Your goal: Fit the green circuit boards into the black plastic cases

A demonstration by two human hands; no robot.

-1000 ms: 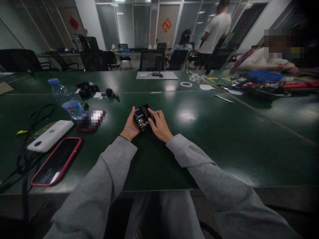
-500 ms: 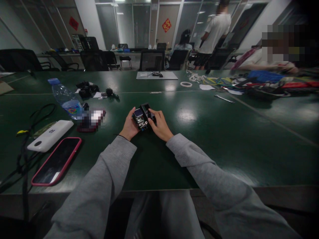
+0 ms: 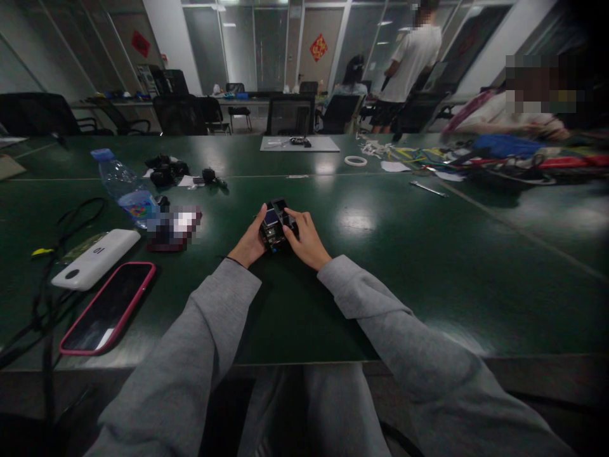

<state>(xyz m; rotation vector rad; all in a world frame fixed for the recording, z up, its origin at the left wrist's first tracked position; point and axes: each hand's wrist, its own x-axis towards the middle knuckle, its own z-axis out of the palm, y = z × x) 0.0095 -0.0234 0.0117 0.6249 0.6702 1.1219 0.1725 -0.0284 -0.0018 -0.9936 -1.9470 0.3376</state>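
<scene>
Between my hands, a little above the green table (image 3: 304, 304), is a small circuit board with a screen (image 3: 272, 219). My left hand (image 3: 251, 240) grips its left side, thumb along the edge by the screen. A black cover with a window (image 3: 280, 205) sits at the board's right, and my right hand (image 3: 307, 238) holds it with thumb and forefinger. The cover partly overlaps the board; whether the two are joined I cannot tell. Fingers hide the undersides of both parts.
To the left lie a pink-cased phone (image 3: 109, 308), a white power bank (image 3: 95, 259), black cables (image 3: 47, 285) and a tilted plastic bottle (image 3: 126, 190). A wrench (image 3: 428, 189) and a tape roll (image 3: 355, 161) lie right of centre. Across the table, a person (image 3: 514, 117) is beside heaped cables (image 3: 514, 158).
My left hand has moved slightly right with the board, closing the gap to the black cover. The board now sits partly under the cover. My right hand has hardly moved.
</scene>
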